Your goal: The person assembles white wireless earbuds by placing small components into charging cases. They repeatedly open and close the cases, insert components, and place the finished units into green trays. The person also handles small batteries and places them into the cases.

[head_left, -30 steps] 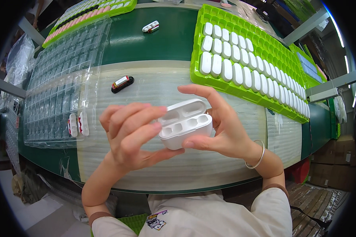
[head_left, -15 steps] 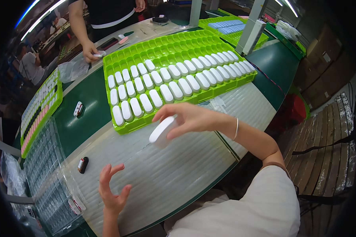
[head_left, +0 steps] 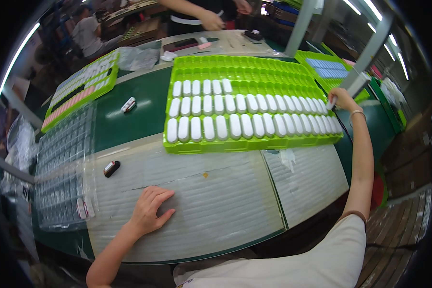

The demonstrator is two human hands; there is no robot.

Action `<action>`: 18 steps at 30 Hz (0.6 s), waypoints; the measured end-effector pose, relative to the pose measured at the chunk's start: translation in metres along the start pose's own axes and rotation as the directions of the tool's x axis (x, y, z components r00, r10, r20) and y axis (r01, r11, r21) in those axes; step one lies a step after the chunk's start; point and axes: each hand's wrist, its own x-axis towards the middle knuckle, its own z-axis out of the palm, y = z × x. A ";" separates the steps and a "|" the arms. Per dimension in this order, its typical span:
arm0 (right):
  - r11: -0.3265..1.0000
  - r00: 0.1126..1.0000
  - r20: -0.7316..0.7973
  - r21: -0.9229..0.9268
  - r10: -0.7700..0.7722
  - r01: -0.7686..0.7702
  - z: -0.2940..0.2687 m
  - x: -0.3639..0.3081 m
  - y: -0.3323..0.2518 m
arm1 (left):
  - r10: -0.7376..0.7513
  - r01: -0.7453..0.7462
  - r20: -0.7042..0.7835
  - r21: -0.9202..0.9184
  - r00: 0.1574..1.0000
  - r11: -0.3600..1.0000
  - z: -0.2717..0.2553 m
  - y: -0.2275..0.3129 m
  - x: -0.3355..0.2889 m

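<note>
My right hand [head_left: 343,100] is stretched out to the far right corner of a bright green tray [head_left: 245,145]. Its fingers are closed on a white oblong piece [head_left: 331,103], seen edge-on at the end of the tray's middle filled row. Rounded white oblong pieces [head_left: 208,128] stand side by side in the two nearest rows, with several more at the left of the third row. My left hand [head_left: 151,211] rests low over the pale ribbed table mat [head_left: 216,206], empty, with its thumb apart from the fingers.
A black-and-white small device [head_left: 112,168] lies left on the mat, and another [head_left: 128,105] on the green tabletop. Beside them are a clear blister tray [head_left: 65,163] and a green tray of coloured pieces [head_left: 81,91]. Across the table stands another person [head_left: 197,14]; a grey post [head_left: 369,53] rises at right.
My right hand has moved from above the mat to the tray's far right with the white piece. My left hand has lowered toward the mat. The whole view has shifted.
</note>
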 end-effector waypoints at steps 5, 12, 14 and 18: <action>0.903 0.985 0.147 0.406 0.086 -0.139 0.035 0.016 0.047 | -0.164 0.154 -0.114 -0.091 0.980 0.984 -0.012 -0.006 0.000; 0.460 0.865 0.117 0.808 0.488 -0.368 0.062 0.000 0.026 | -0.313 0.349 -0.341 0.046 0.886 0.936 -0.057 -0.104 0.070; 0.552 0.905 0.060 0.774 0.422 -0.309 0.064 -0.003 0.022 | -0.317 0.413 -0.405 0.175 0.858 0.894 -0.063 -0.153 0.095; 0.742 0.951 -0.016 0.630 0.309 -0.230 0.072 -0.002 0.008 | -0.451 0.625 -0.540 0.188 0.710 0.758 -0.050 -0.224 0.139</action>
